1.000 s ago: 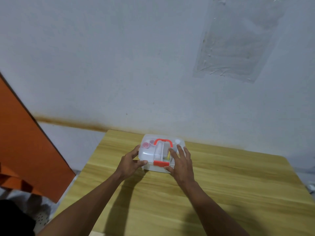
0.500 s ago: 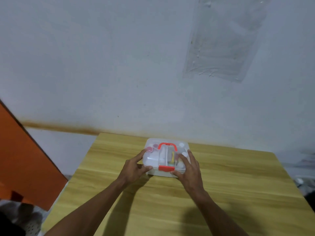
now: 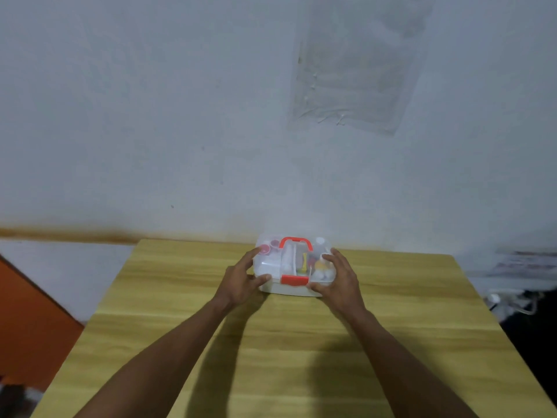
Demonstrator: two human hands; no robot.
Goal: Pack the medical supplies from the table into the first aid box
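The first aid box (image 3: 272, 265) is a clear plastic case with a red handle (image 3: 295, 241) on its lid and a red latch (image 3: 294, 280) at its front. It stands closed near the far edge of the wooden table (image 3: 286, 351), with small bottles and other supplies visible through the lid. My left hand (image 3: 241, 280) grips the box's left front corner, thumb at the front and fingers along the side. My right hand (image 3: 339, 282) grips the right front corner the same way, its fingers lying over the lid.
A white wall rises right behind the table. An orange panel (image 3: 27, 315) stands to the left. A white cable and dark clutter (image 3: 518, 303) lie off the table's right edge.
The view has swung left, so the box sits further right in frame. My right hand slid from the lid's middle to the right front corner. My left hand stays on the left side.
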